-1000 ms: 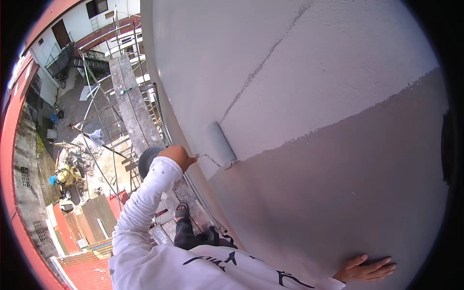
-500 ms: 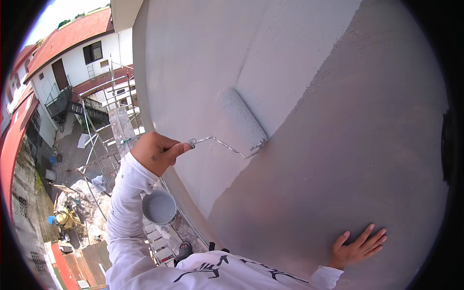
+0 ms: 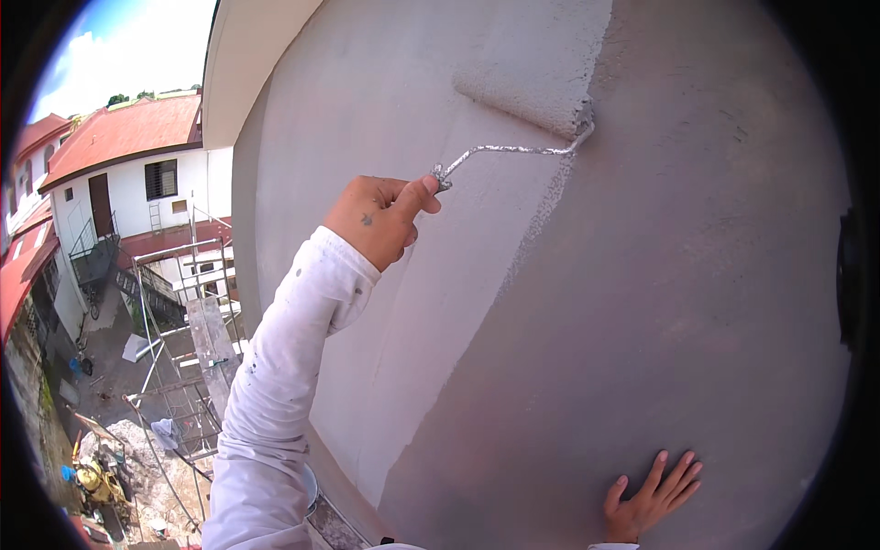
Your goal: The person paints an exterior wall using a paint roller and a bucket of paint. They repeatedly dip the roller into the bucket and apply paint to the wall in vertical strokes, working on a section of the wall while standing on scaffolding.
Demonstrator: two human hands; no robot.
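My left hand [image 3: 383,220] is closed round the grip end of a paint roller [image 3: 524,103], its arm raised in a white, paint-specked sleeve. The roller's bent wire frame runs right from my fist, and its paint-coated sleeve lies against the wall near the top. Under it the wall has a lighter grey coat [image 3: 385,321]; to the right the darker grey wall surface [image 3: 642,302] begins along a slanting edge. Low on that darker part, my right hand [image 3: 649,504] rests flat with fingers spread, holding nothing.
Metal scaffolding [image 3: 197,321] with a plank stands left of the wall. Far below is a yard with a yellow machine [image 3: 96,478] and rubble. A white building with a red roof [image 3: 128,128] stands beyond. The bucket's rim [image 3: 313,488] shows beside my left sleeve, mostly hidden.
My left hand has moved up and right with the roller, which now reaches the lighter coat's edge higher up. The view has shifted, and my sleeve now covers most of the bucket.
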